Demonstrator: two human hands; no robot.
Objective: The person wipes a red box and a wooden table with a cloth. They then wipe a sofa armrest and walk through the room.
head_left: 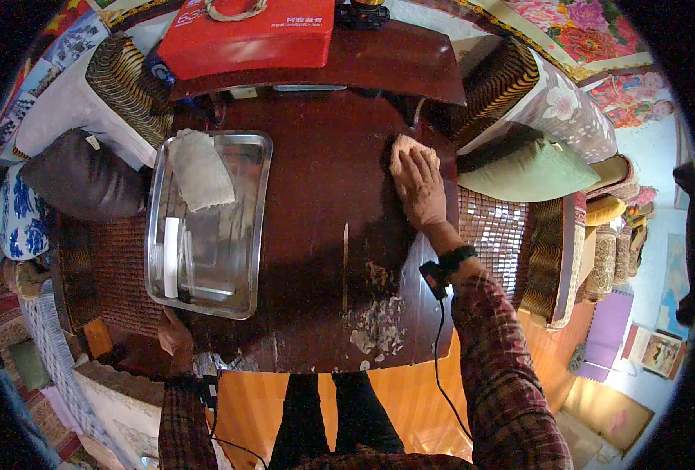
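Note:
My right hand presses a folded, pinkish cloth flat on the dark red wooden table, near its right edge. At the table's left front corner is my left hand, close under the metal tray; its fingers are partly hidden and I cannot tell whether it grips anything. The rectangular metal tray lies on the left side of the table. Inside it are a pale grey cloth, a white strip-shaped object and some clear narrow pieces.
A raised shelf along the table's back bears a red gift box with a rope handle. Seats with beaded mats flank the table, with a dark cushion at left and a green cushion at right. Black cables hang from both wrists.

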